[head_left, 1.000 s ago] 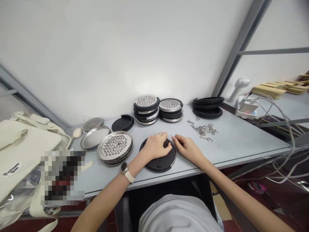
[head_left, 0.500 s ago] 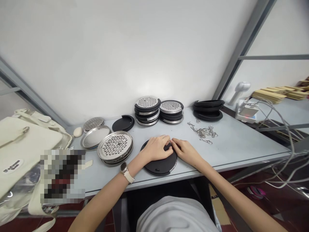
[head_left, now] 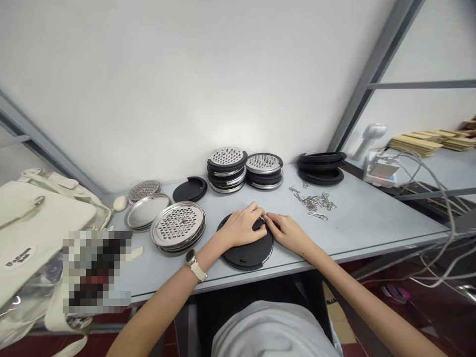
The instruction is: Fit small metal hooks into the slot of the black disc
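Observation:
A round black disc (head_left: 247, 255) with a small hole near its front lies at the table's front edge. My left hand (head_left: 243, 227) rests over its back part, fingers bent and pressed on the rim. From the right, my right hand (head_left: 286, 230) meets it there, thumb and forefinger pinched at the rim. A small shiny bit shows between the fingertips, too small to make out. To the right lies a loose pile of metal clips (head_left: 316, 202). Left of the disc is a stack of perforated metal plates (head_left: 178, 225).
Two stacks of black and metal discs (head_left: 226, 171) (head_left: 264, 171) stand along the wall, with black rings (head_left: 321, 176) to their right. A black disc (head_left: 189, 189), plain metal plate (head_left: 147, 211) and cream bag (head_left: 44, 213) are at left. Cables (head_left: 442, 193) hang at right.
The fingers of my left hand have shifted very slightly at the disc's back rim. Both hands otherwise keep their places, and the disc lies where it was.

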{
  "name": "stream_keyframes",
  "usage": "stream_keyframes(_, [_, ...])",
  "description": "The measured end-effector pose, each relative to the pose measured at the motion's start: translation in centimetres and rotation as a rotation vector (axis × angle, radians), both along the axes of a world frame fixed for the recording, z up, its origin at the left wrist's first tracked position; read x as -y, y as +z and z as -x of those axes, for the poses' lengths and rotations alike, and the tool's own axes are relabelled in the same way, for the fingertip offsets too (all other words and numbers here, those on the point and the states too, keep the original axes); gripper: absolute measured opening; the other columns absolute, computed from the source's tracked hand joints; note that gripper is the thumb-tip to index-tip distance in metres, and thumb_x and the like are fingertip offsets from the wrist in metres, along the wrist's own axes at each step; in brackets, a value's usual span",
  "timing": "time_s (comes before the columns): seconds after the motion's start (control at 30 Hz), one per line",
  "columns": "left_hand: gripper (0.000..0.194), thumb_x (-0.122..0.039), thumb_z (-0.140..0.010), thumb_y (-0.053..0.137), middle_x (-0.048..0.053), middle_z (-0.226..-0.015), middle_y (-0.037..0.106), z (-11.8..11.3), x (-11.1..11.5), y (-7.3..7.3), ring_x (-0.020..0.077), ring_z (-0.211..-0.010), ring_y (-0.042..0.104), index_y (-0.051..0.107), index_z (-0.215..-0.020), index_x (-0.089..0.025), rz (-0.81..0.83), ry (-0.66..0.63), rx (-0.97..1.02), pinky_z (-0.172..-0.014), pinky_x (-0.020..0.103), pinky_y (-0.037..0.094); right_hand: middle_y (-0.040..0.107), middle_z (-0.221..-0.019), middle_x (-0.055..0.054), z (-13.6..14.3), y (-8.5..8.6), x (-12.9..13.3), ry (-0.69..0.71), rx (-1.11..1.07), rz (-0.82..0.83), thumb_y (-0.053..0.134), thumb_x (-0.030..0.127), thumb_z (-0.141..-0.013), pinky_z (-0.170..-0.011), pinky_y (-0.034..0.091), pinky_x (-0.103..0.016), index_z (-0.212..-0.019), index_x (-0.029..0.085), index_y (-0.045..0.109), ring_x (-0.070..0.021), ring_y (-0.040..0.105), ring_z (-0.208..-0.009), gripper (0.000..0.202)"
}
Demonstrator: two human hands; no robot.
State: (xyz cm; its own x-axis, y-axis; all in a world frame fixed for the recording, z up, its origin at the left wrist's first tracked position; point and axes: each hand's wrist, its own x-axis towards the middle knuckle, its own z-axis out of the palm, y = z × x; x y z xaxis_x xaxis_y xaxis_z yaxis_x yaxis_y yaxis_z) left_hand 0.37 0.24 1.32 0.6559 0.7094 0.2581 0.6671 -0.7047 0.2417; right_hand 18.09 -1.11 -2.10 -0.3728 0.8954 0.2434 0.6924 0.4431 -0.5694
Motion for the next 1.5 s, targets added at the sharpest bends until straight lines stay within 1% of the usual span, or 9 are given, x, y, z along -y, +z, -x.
stream_keyframes(0.27, [0.013, -0.033, -0.085, 0.048, 0.001, -0.093, 0.053, 0.06, -0.07, 0.24, 0.016, -0.069, 0.055, 0.048, -0.092, -0.022, 0.006, -0.01, -0.031, -0.058, 0.027, 0.039, 0.056, -0.064, 0.0, 0.1, -0.1, 0.24, -0.037, 0.027, -0.052, 0.035, 0.025, -0.091, -0.058, 0.033, -0.024, -0.072, 0.021, 0.045, -0.0152, 0.052, -0.059, 0.022])
stream_keyframes(0.47, [0.012, -0.032, -0.085, 0.047, 0.001, -0.092, 0.052, 0.13, 0.03, 0.24, 0.0151, -0.065, 0.054, 0.049, -0.09, -0.022, -0.019, -0.008, -0.04, -0.054, 0.028, 0.035, 0.056, -0.065, -0.001, 0.14, 0.14, 0.29, -0.024, -0.005, -0.037, 0.031, 0.027, -0.094, -0.058, 0.033, -0.024, -0.074, 0.021, 0.045, -0.0148, 0.052, -0.058, 0.025])
stream_keyframes(0.63, [0.012, -0.033, -0.085, 0.048, 0.0, -0.092, 0.052, 0.15, -0.05, 0.2, 0.0153, -0.065, 0.053, 0.05, -0.091, -0.022, -0.018, -0.011, -0.038, -0.054, 0.028, 0.035, 0.056, -0.062, 0.0, 0.16, 0.24, 0.43, -0.072, 0.02, -0.045, 0.035, 0.027, -0.091, -0.056, 0.031, -0.024, -0.071, 0.021, 0.045, -0.0142, 0.051, -0.056, 0.024])
stream_keyframes(0.8, [0.014, -0.034, -0.086, 0.047, 0.001, -0.095, 0.052, 0.14, -0.11, 0.07, 0.0158, -0.068, 0.055, 0.05, -0.093, -0.023, -0.025, -0.02, -0.049, -0.057, 0.028, 0.038, 0.054, -0.056, 0.0, 0.21, 0.2, 0.6, -0.107, 0.082, -0.071, 0.037, 0.028, -0.09, -0.056, 0.029, -0.025, -0.063, 0.021, 0.043, -0.015, 0.05, -0.057, 0.029])
stream_keyframes(0.97, [0.014, -0.034, -0.086, 0.046, 0.001, -0.096, 0.052, 0.08, -0.03, 0.03, 0.0162, -0.07, 0.055, 0.049, -0.094, -0.023, -0.027, -0.022, -0.052, -0.058, 0.028, 0.039, 0.053, -0.055, 0.0, 0.22, 0.3, 0.56, -0.103, 0.09, -0.086, 0.038, 0.025, -0.088, -0.057, 0.03, -0.024, -0.062, 0.021, 0.042, -0.0154, 0.05, -0.059, 0.026])
stream_keyframes(1.27, [0.01, -0.032, -0.087, 0.046, 0.001, -0.093, 0.051, 0.11, -0.01, 0.01, 0.0161, -0.068, 0.055, 0.046, -0.092, -0.023, -0.018, -0.037, -0.036, -0.057, 0.027, 0.04, 0.05, -0.057, 0.002, 0.04, 0.13, 0.27, -0.019, 0.018, -0.028, 0.038, 0.024, -0.088, -0.055, 0.03, -0.023, -0.065, 0.021, 0.038, -0.0131, 0.047, -0.055, 0.023])
stream_keyframes(1.37, [0.013, -0.03, -0.086, 0.047, 0.003, -0.101, 0.051, 0.08, 0.05, 0.02, 0.017, -0.073, 0.056, 0.046, -0.096, -0.022, -0.008, -0.043, 0.002, -0.061, 0.028, 0.044, 0.049, -0.057, 0.002, 0.04, 0.18, 0.29, -0.015, 0.017, -0.02, 0.037, 0.023, -0.088, -0.055, 0.03, -0.023, -0.065, 0.021, 0.038, -0.013, 0.046, -0.055, 0.024])
stream_keyframes(1.43, [0.02, -0.026, -0.084, 0.049, 0.006, -0.107, 0.05, 0.02, 0.08, 0.04, 0.0196, -0.086, 0.056, 0.044, -0.103, -0.021, -0.016, -0.069, 0.076, -0.072, 0.031, 0.047, 0.05, -0.057, 0.002, 0.03, 0.24, 0.32, -0.015, 0.016, -0.016, 0.038, 0.023, -0.088, -0.055, 0.03, -0.023, -0.065, 0.021, 0.039, -0.013, 0.046, -0.055, 0.023])
stream_keyframes(1.5, [0.029, -0.019, -0.081, 0.051, 0.007, -0.11, 0.05, -0.05, 0.08, 0.06, 0.0219, -0.1, 0.053, 0.042, -0.109, -0.021, -0.024, -0.118, 0.154, -0.086, 0.034, 0.045, 0.05, -0.058, 0.001, 0.01, 0.29, 0.35, -0.018, 0.02, -0.019, 0.038, 0.022, -0.088, -0.054, 0.03, -0.023, -0.064, 0.021, 0.039, -0.013, 0.046, -0.055, 0.023])
